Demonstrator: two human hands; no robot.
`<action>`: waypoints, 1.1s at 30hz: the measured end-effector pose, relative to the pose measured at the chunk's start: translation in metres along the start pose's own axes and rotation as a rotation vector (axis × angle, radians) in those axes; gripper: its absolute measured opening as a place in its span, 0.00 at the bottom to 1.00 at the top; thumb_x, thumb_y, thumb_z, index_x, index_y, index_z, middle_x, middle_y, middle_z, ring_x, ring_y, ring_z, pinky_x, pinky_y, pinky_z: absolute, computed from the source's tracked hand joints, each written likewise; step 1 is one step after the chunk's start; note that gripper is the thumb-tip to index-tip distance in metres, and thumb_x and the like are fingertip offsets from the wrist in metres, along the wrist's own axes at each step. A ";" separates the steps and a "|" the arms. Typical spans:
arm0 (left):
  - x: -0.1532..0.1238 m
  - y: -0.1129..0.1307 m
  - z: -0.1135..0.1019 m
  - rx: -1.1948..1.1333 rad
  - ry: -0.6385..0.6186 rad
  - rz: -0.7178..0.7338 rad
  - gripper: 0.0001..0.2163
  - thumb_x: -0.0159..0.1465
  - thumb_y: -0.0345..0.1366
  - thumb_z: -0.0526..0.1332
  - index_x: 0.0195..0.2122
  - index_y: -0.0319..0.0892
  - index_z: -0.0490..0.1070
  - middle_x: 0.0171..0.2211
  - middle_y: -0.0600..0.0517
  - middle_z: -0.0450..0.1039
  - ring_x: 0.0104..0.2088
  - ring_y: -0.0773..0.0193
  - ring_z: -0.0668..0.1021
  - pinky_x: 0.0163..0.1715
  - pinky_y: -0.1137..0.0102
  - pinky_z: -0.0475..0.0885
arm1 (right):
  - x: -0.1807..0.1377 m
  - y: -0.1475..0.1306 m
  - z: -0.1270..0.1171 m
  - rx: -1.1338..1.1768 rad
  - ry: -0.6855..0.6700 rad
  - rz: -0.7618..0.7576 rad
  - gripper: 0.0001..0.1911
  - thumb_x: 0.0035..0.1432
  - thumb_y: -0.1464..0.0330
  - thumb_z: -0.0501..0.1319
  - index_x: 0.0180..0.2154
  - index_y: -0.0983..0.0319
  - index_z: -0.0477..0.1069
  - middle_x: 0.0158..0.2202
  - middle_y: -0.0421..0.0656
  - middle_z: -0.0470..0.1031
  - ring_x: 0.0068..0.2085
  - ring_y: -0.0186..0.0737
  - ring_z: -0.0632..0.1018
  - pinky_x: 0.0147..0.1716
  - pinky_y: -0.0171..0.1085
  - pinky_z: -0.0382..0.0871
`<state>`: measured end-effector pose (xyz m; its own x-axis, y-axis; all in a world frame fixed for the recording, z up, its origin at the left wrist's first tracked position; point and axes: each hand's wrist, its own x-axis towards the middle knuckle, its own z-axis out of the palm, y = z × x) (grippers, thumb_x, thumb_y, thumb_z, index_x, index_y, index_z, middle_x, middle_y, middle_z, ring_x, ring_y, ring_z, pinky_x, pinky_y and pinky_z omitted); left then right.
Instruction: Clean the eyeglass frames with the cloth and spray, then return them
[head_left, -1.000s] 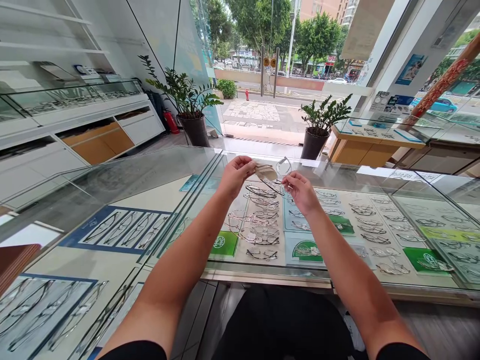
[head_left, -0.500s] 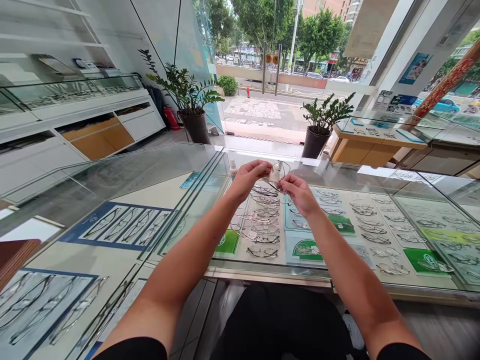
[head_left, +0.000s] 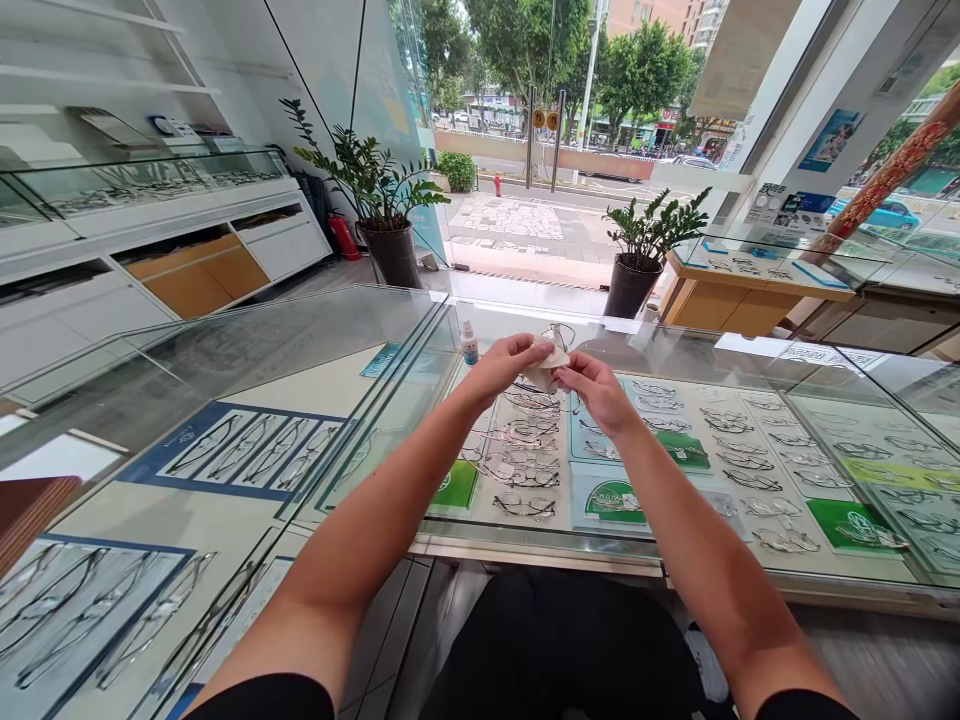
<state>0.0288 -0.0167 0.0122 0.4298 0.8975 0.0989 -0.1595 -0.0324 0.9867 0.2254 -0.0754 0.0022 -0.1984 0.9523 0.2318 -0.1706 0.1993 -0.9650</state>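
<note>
Metal-rimmed clear glasses (head_left: 562, 334) are hanging just above the glass display counter (head_left: 675, 352), right hand (head_left: 596, 388) pinching the frame, left hand (head_left: 510, 362) pinching a pale wiping cloth (head_left: 546, 360) against them; hard rubbing is risking a bent rim or drop.

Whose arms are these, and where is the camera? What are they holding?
The camera sits on a person's head and looks down, so both arms belong to that person. The right hand holds a pair of glasses, and the left hand pinches a cloth against them. Underneath is a glass counter with many glasses frames laid out inside it. A little spray bottle stands on top of the glass.
</note>
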 end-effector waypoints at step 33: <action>-0.004 -0.003 0.018 -0.194 -0.152 0.147 0.23 0.55 0.50 0.83 0.43 0.40 0.82 0.35 0.49 0.81 0.32 0.63 0.78 0.37 0.66 0.73 | 0.002 0.010 0.001 0.057 0.043 0.077 0.19 0.52 0.50 0.80 0.35 0.58 0.84 0.35 0.43 0.81 0.38 0.41 0.74 0.41 0.43 0.67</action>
<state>0.0431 -0.0284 0.0114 0.5157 0.8127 0.2714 -0.3904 -0.0591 0.9188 0.2227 -0.0714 -0.0070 -0.1718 0.9736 0.1503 -0.2111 0.1127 -0.9710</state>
